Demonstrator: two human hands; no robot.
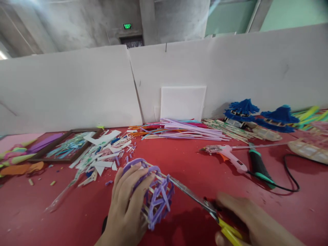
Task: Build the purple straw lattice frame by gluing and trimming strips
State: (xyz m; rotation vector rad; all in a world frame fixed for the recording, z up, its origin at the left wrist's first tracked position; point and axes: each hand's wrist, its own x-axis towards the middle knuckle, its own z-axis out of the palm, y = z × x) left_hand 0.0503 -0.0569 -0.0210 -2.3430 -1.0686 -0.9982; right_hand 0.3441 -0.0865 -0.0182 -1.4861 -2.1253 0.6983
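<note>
My left hand (pixel 130 198) is wrapped round a purple pipe-cleaner frame (pixel 160 201), a rounded lattice with thin wooden sticks inside it. Yellow-handled scissors (pixel 194 196) are in my right hand (pixel 246 215), which is closed about the handles and slightly blurred. The tips of the blades meet the upper right edge of the purple lattice. Whether the blades are apart at the tip cannot be made out. My left palm hides the near side of the frame.
A pink glue gun (pixel 227 153) with a black cord lies at right beside a green-and-black handled tool (pixel 260 167). Purple pipe cleaners (pixel 189 131) are piled at the back. White paper scraps (pixel 105 153) and a brown frame (pixel 55 159) lie left. Blue-roofed models (pixel 242 109) stand back right.
</note>
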